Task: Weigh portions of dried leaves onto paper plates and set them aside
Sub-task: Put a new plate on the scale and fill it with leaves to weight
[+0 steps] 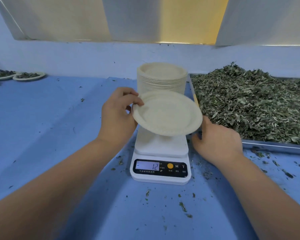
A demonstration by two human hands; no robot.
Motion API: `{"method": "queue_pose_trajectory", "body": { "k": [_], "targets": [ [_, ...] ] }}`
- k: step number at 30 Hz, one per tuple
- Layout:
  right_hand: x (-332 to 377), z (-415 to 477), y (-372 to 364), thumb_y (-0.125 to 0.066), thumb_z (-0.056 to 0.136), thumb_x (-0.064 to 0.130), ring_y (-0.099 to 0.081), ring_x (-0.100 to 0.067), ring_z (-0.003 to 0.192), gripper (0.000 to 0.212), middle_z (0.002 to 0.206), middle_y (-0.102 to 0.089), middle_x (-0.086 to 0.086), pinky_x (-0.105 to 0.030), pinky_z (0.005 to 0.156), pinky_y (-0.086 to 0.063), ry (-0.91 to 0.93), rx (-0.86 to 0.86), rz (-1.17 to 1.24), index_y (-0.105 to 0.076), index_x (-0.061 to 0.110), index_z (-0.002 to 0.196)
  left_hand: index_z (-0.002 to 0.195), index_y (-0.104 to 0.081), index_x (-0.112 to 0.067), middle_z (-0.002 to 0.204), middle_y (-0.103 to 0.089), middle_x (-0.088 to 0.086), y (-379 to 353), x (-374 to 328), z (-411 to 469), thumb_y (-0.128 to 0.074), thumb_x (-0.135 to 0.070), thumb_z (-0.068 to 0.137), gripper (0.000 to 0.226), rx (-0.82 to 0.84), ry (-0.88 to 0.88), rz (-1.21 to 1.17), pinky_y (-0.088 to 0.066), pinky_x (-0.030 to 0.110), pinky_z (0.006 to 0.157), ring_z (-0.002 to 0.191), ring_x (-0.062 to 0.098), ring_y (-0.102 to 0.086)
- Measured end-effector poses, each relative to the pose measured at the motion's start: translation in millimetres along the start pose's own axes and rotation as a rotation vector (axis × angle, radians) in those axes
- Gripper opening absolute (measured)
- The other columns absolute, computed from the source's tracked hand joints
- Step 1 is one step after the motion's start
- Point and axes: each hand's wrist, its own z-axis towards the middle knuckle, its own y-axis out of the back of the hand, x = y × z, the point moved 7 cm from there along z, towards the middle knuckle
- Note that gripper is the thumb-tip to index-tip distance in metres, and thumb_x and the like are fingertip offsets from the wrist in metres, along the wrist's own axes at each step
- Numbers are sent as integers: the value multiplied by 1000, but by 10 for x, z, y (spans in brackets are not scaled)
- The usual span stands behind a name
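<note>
Three filled plates [41, 75] sit far left on the blue desk [59, 127]. The left grip [118, 115] pinches an empty paper plate [168, 115] by its rim, tilted above the scale [160, 148], which reads 12. A plate stack [162, 77] stands behind. The right grip [218, 142] is at the tray [275, 147]'s near-left corner; I cannot tell whether it holds it. Dried leaves [249, 104] heap the tray.

Left hand [118, 116] holds plate [168, 116] over scale [161, 178] (reads 12).

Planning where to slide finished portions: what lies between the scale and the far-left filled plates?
Head view: only blue cloth with a few stray leaf bits between the scale and the filled plates; the left hand holds a plate near the scale.
</note>
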Motion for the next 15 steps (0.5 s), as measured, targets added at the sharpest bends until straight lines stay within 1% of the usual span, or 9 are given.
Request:
{"method": "queue_pose_trajectory", "body": {
  "k": [2,4,7,9,10,12,14,15],
  "targets": [
    [7,4,-10,-52,92,39,-45,-18,45,34,58,-50,3,-24,46,-27,4,24,-35,-47,19,120,86,-79,-15,104,-63,-8,-28,129,-185,-71,13,80,30,42,52,26,-42,5,76,87,-5,-58],
    [9,8,-6,-48,94,34,-46,-19,48,39,60,-51,1,-25,47,-28,2,41,-41,-44,19,130,90,-80,-16,104,-65,-9,-61,256,-298,-71,11,82,29,73,108,41,-43,4,80,86,-1,-60],
    [-5,23,-22,-47,95,27,-47,-22,48,40,59,-51,-1,-25,49,-30,-5,54,-15,-44,17,133,97,-81,-19,110,-66,-10,-72,387,-338,-73,4,85,27,76,152,35,-44,4,84,92,4,-62],
    [-2,25,-19,-48,94,26,-47,-24,48,40,58,-50,-2,-26,48,-31,4,51,-15,-45,16,133,101,-81,-22,114,-66,-10,-83,415,-343,-73,1,87,28,99,158,8,-44,3,83,94,1,-63],
    [-5,22,-16,-49,94,25,-46,-24,47,40,58,-49,-2,-26,48,-30,4,48,-17,-45,15,133,106,-80,-24,117,-66,-9,-93,416,-350,-71,1,88,31,121,155,-7,-44,3,83,95,0,-64],
    [-16,19,-13,-49,93,25,-44,-23,48,41,59,-49,-2,-26,48,-28,-3,44,-23,-44,16,133,121,-74,-27,131,-64,-7,-118,436,-376,-63,8,89,48,181,168,-9,-46,6,87,103,5,-65],
    [-13,24,-11,-49,93,26,-43,-22,48,40,59,-48,-1,-26,48,-26,-2,38,-25,-45,16,132,136,-65,-25,145,-57,-9,-103,502,-391,-55,14,87,64,226,222,38,-47,15,97,115,9,-62],
    [-14,21,-9,-49,93,27,-43,-22,47,40,58,-48,-1,-26,47,-26,-2,35,-26,-45,16,131,142,-61,-23,147,-54,-11,-91,536,-399,-51,14,86,68,240,251,58,-47,18,99,118,10,-61]
  ]
}}
